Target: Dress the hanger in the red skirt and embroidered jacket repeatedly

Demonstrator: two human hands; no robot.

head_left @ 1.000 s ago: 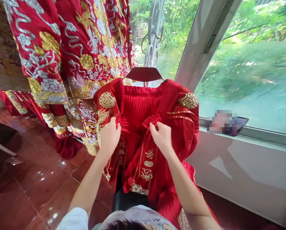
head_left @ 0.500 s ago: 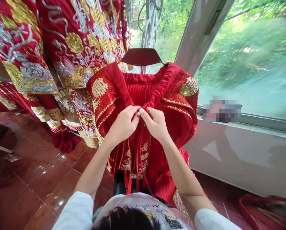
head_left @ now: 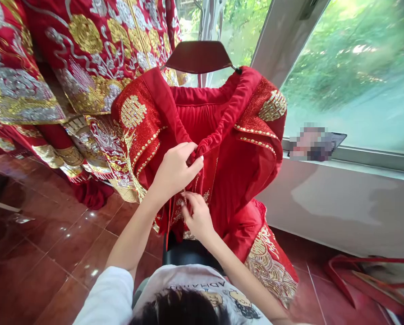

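A red embroidered jacket with gold trim hangs on a dark wooden hanger in front of me. My left hand pinches the two front collar edges together at the middle of the chest. Lower down, my right hand has its fingers closed on the front edge of the same jacket, near thin red cords. Both hands sit close together, the left above the right.
Another red robe with heavy gold and silver embroidery hangs at the left, touching the jacket. A window ledge with a blurred object runs at the right. Glossy red floor tiles lie below. A red bag lies at the lower right.
My hands first held the jacket's two front edges apart, then brought them together at the chest. Now my right hand has dropped lower on the front while the left keeps the collar pinched.
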